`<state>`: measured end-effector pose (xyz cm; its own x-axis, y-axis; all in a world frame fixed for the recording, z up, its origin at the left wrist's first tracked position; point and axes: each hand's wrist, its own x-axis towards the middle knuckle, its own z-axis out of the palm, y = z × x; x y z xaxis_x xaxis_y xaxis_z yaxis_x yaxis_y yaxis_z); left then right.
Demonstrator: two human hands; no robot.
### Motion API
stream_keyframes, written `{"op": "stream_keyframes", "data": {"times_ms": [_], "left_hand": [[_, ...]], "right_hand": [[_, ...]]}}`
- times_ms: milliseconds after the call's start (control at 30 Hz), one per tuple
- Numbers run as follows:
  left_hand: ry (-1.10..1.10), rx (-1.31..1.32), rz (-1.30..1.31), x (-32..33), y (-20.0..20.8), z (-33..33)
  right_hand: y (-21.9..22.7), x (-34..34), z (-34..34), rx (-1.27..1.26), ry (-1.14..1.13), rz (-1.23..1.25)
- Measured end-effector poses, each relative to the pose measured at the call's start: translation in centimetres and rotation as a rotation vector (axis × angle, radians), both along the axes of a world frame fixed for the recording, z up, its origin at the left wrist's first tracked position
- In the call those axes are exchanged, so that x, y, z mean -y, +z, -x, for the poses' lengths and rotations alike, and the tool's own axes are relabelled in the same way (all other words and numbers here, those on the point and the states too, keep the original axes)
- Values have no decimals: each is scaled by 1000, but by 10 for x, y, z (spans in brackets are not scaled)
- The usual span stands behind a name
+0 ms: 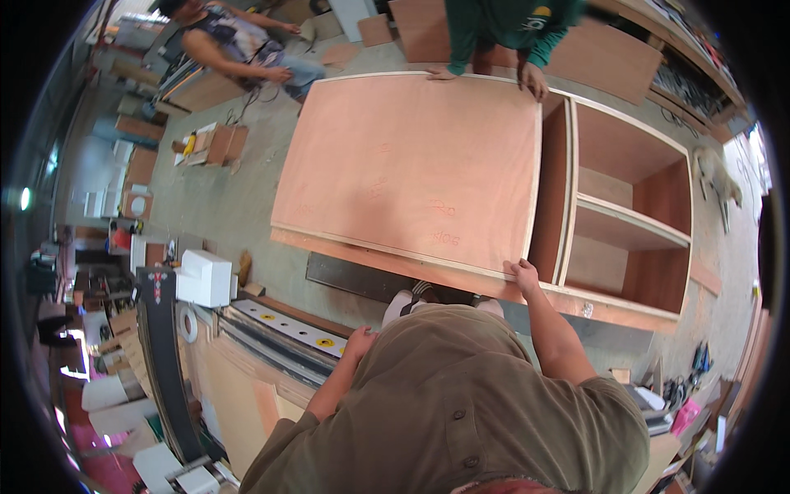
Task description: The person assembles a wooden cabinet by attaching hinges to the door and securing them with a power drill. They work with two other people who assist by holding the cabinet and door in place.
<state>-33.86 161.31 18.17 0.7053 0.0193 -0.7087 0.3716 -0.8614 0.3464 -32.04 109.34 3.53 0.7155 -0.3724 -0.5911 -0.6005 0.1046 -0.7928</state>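
Note:
A large plywood panel (411,165) with pale edge strips and red pencil marks lies across the left part of a wooden cabinet frame (568,189). My right hand (524,273) grips the panel's near right corner. Low at my left side, my left hand (359,339) is held next to my shirt, away from the panel; its fingers are partly hidden. Opposite me, a co-worker in a green long-sleeved top (510,33) has one hand (533,81) on the panel's far right corner and another (441,73) on its far edge.
The cabinet's right end has two open compartments (634,214). At the far left is a second person (234,49). A stack of long boards (284,329) stands by my left side, near a white box (203,278). A dog (717,179) is on the floor at right.

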Motion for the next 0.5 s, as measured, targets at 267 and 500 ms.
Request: {"op": "stream_keyframes", "data": {"times_ms": [267,500], "left_hand": [[102,11,17,-28,-36,-25],[54,1,111,-57,-56,-104]], "right_hand": [[25,-7,1,-94,109,247],[64,-50,50,-109,-41,614]]}}
